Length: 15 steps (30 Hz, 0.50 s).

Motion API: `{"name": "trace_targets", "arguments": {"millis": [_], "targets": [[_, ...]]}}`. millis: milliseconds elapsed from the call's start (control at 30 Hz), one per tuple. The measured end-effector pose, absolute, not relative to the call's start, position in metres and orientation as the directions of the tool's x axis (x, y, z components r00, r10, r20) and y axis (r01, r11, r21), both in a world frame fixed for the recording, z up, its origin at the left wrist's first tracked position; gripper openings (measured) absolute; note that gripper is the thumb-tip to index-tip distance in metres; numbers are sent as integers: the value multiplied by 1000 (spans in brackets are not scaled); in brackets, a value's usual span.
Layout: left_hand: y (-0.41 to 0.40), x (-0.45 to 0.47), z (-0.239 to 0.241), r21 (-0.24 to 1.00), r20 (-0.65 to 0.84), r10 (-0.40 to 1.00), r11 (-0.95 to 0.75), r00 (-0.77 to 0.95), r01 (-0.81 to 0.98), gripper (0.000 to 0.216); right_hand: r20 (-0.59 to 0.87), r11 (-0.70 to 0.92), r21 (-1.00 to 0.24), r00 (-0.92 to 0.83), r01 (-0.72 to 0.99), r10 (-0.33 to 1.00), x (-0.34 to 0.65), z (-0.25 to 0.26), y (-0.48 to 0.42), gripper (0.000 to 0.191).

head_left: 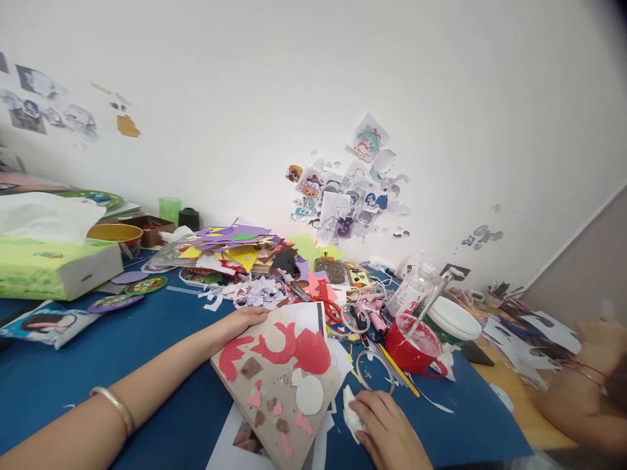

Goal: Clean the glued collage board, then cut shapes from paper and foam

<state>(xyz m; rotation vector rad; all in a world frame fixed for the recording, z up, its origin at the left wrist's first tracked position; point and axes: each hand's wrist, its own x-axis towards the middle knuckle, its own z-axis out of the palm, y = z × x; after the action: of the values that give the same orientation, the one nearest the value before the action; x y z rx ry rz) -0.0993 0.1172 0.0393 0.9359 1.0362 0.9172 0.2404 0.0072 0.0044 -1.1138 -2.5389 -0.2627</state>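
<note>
My left hand (243,320) grips the top left edge of a grey-brown cardboard (262,391), its fingers reaching over the far side. On the board lie red paper cutouts (313,351), a pale round paper shape (308,394), small pink scraps and brown patches. Tilted, it rests over printed white sheets (223,444) on the blue tabletop. To the right of it, my right hand (392,427) pinches a crumpled white tissue (351,414) close to the table. A clear ring (375,372), possibly a tape roll, lies just beyond that hand.
A red mug (409,346) holding a metal-handled tool stands near a clear bottle (406,294) and white tub (453,318). Paper scraps (259,292) and red-handled scissors (333,311) crowd the back. A tissue pack (59,271) sits left; another person's arm (578,385) is at right.
</note>
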Motion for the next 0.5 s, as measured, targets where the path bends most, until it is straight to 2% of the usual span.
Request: {"name": "trace_targets", "arguments": {"millis": [133, 267, 300, 400, 500], "targets": [[112, -97, 46, 930, -281, 933, 323, 226, -178, 56, 482, 608, -33, -520, 793, 705, 234, -5, 14, 30], [111, -95, 48, 926, -284, 933, 327, 220, -187, 53, 566, 602, -134, -437, 787, 699, 218, 16, 13, 18], [111, -95, 48, 926, -281, 933, 325, 224, -191, 53, 583, 627, -128, -453, 769, 675, 212, 25, 11, 17], [112, -95, 45, 928, -274, 935, 319, 225, -195, 51, 560, 730, -7, -602, 683, 569, 191, 43, 6, 16], [114, -96, 43, 930, -275, 934, 319, 229, -183, 50, 584, 764, 105, -661, 637, 471, 174, 40, 5, 20]]}}
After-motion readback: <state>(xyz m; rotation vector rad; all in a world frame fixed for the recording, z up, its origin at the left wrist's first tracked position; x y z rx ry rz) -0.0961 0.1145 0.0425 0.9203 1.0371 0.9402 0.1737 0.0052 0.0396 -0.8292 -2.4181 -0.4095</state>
